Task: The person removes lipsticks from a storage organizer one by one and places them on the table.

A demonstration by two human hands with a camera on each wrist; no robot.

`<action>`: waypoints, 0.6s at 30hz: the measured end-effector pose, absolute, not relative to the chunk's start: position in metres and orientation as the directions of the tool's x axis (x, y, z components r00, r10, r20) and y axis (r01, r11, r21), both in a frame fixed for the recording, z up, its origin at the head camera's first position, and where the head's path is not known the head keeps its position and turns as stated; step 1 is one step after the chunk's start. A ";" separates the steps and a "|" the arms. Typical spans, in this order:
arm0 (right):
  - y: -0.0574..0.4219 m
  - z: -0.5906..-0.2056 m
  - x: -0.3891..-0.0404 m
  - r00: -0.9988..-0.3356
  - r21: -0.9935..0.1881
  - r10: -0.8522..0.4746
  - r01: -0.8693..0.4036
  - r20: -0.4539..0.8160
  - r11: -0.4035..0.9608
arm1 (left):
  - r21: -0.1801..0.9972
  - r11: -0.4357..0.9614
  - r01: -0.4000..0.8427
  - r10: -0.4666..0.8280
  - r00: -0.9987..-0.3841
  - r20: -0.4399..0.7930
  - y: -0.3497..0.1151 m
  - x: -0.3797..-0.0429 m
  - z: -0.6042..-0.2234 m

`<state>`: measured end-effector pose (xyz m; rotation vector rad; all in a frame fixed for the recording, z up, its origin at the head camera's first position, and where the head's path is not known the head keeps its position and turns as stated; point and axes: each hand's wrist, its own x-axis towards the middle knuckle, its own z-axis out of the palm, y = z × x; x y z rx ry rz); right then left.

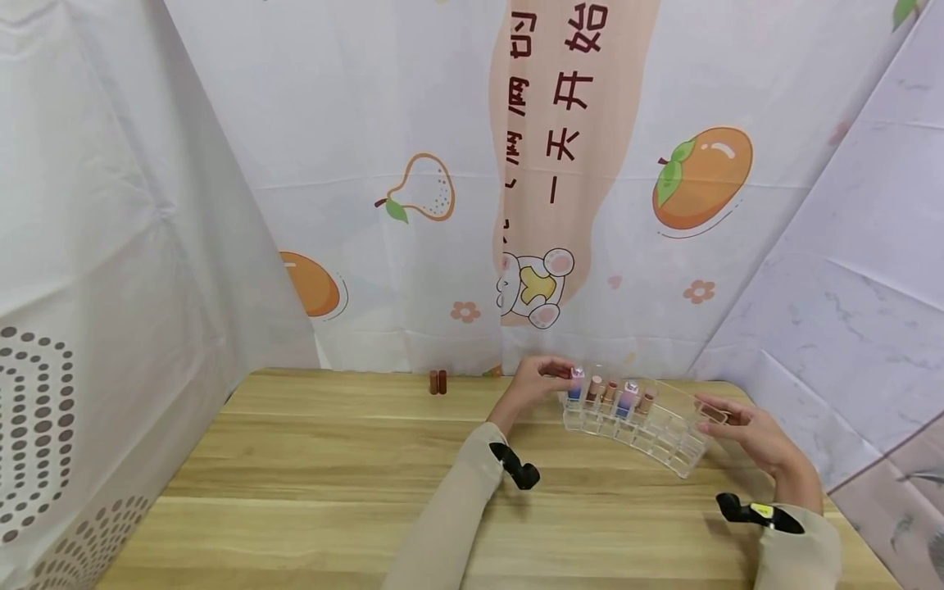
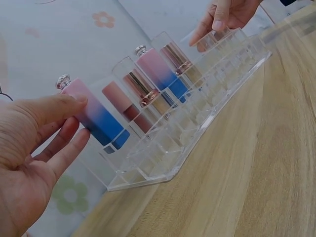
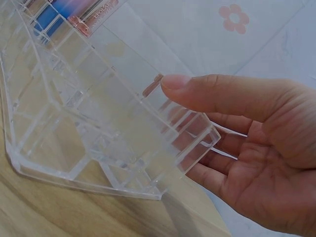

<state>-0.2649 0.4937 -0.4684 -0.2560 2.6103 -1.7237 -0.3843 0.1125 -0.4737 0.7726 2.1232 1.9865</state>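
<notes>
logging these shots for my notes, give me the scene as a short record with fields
left hand: pinches a pink-to-blue lipstick tube with silver top
right hand: grips the right end of a clear plastic tiered rack
rack contents: five tubes, counting the pinched one
apart from rack: two small brown cylinders, side by side
surface: light wood-grain table
backdrop: white fruit-print cloth
</notes>
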 end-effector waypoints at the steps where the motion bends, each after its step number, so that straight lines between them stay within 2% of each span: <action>1: 0.494 -0.469 -0.265 -0.987 -0.914 -0.137 -0.134 0.088 0.383 | 0.962 0.000 0.272 0.449 -0.860 0.243 0.112 -0.384 -0.473; 18: 0.496 -0.470 -0.266 -0.983 -0.922 -0.153 -0.150 0.101 0.356 | 0.960 0.051 0.274 0.496 -0.841 0.214 0.092 -0.387 -0.459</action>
